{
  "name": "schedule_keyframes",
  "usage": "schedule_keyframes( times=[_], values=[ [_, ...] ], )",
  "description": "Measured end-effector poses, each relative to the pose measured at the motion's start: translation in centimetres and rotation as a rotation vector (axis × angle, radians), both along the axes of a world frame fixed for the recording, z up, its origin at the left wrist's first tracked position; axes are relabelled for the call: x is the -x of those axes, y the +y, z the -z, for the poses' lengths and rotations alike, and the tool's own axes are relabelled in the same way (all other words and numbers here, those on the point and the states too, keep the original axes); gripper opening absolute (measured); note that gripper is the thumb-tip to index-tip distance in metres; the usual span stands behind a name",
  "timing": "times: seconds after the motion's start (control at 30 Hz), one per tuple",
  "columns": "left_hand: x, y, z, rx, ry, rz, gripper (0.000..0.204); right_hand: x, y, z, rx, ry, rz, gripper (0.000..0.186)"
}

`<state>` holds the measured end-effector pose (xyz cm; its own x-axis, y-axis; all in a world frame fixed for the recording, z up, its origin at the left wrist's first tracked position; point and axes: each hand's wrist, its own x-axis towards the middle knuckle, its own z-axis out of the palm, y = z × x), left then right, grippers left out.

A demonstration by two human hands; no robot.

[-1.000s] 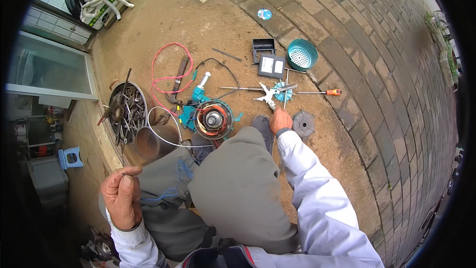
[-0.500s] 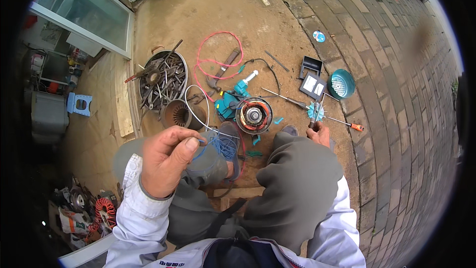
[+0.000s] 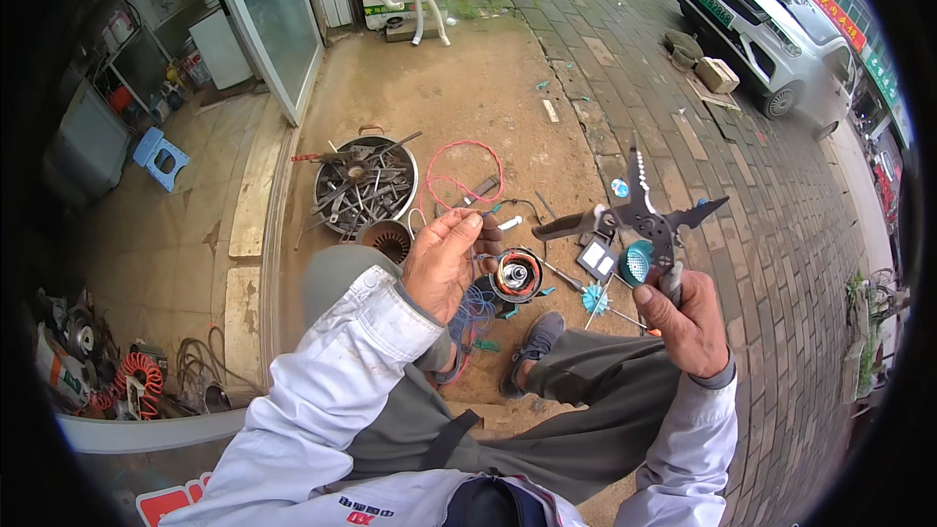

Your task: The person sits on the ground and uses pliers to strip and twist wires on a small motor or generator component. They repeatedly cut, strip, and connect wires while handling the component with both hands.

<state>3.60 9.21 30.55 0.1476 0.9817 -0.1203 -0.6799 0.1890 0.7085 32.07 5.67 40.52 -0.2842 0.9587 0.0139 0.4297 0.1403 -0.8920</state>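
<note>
My right hand (image 3: 683, 322) grips a pair of black multi-hole wire-stripper pliers (image 3: 649, 224), raised with their jaws spread. My left hand (image 3: 444, 259) is pinched at the fingertips on a thin wire, with loose blue wire (image 3: 473, 312) hanging below it. Just beyond sits a teal motor housing with exposed copper windings (image 3: 517, 273), partly behind my left hand. To its right lie a light-blue fan (image 3: 595, 300), a teal perforated cup (image 3: 636, 262) and a black case part (image 3: 596, 260).
A metal pan of tools (image 3: 363, 185) and a cylindrical stator (image 3: 387, 242) are at left. A red cord (image 3: 465, 146) loops on the ground. A doorway with a blue stool (image 3: 158, 161) is left; a parked white car (image 3: 742, 24) is on the paving at upper right.
My right hand has lifted the pliers from the ground. My left hand has moved up and rightward with the wire. The view has tilted up, showing more of the street.
</note>
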Motion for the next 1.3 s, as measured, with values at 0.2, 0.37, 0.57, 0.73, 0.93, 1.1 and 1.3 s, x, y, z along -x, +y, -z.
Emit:
schedule_keyframes(
  times=[0.2, 0.37, 0.57, 0.73, 0.93, 1.1, 1.3],
  values=[
    [-0.9, -1.1, 1.6, -0.059, 0.175, -0.042, 0.021, 6.7, 0.0, 5.5, -0.165, -0.013, -0.318, 0.029],
    [-1.2, -1.0, 1.8, -0.123, 0.359, -0.14, 0.024, 10.3, -0.2, 7.4, -0.37, -0.001, -0.094, 0.034],
    [-1.5, -2.7, 0.6, -0.077, 0.287, -0.104, 0.024, 11.9, -0.5, 9.5, -0.017, 0.358, -0.208, 0.076],
    [-2.0, -2.7, 2.9, -0.058, 0.276, -0.042, 0.022, 11.5, -1.3, 10.3, 0.035, 0.403, -0.203, 0.065],
    [-2.6, -3.2, 3.9, 0.054, 0.122, 0.005, 0.019, 11.3, -1.0, 10.1, -0.236, 0.176, -0.248, 0.056],
    [-1.3, -2.3, 0.6, 0.081, 0.01, -0.064, 0.02, 10.2, -0.8, 9.4, -0.056, 0.387, -0.038, 0.053],
    [0.7, -1.9, 2.4, -0.036, 0.247, -0.118, 0.02, 7.2, -0.8, 11.1, -0.059, -0.142, 0.059, 0.058]
  ],
)
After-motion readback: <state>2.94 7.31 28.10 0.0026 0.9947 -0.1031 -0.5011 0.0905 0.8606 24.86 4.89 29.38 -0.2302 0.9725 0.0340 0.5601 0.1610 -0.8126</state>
